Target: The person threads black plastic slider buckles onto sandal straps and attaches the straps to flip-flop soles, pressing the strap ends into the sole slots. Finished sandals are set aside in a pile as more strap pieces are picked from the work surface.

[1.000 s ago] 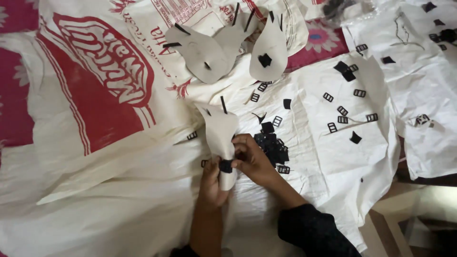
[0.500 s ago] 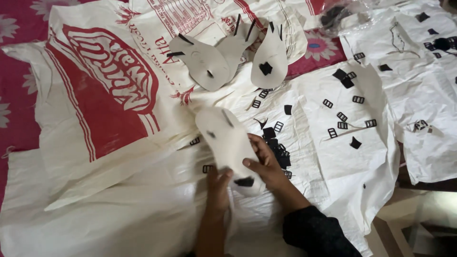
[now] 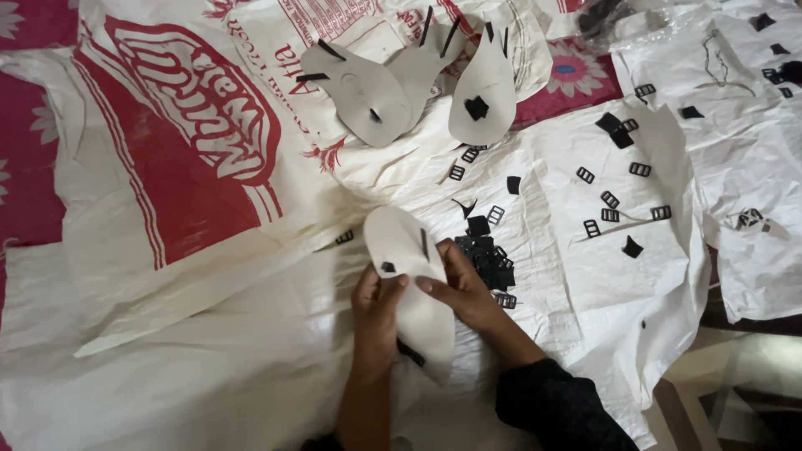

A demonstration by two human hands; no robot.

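Note:
I hold a cream sole-shaped insole piece (image 3: 411, 284) flat in front of me, with small black tabs showing on it. My left hand (image 3: 376, 311) grips its left edge, thumb on top. My right hand (image 3: 461, 288) presses on its right side, fingers laid across the surface. Just right of that hand lies a pile of small black buckles (image 3: 489, 260). Further up rest three similar cream insole pieces (image 3: 418, 83) with black straps sticking out.
White woven sacks with red printing (image 3: 192, 142) cover the floor over a pink flowered cloth (image 3: 576, 75). Several loose black buckles and black scraps (image 3: 614, 209) are scattered on the white sheet at right. A bare floor strip (image 3: 735, 384) shows at lower right.
The insole has been turned from upright to lying flat with its toe pointing away. Both hands shifted lower on it. The camera view moved slightly.

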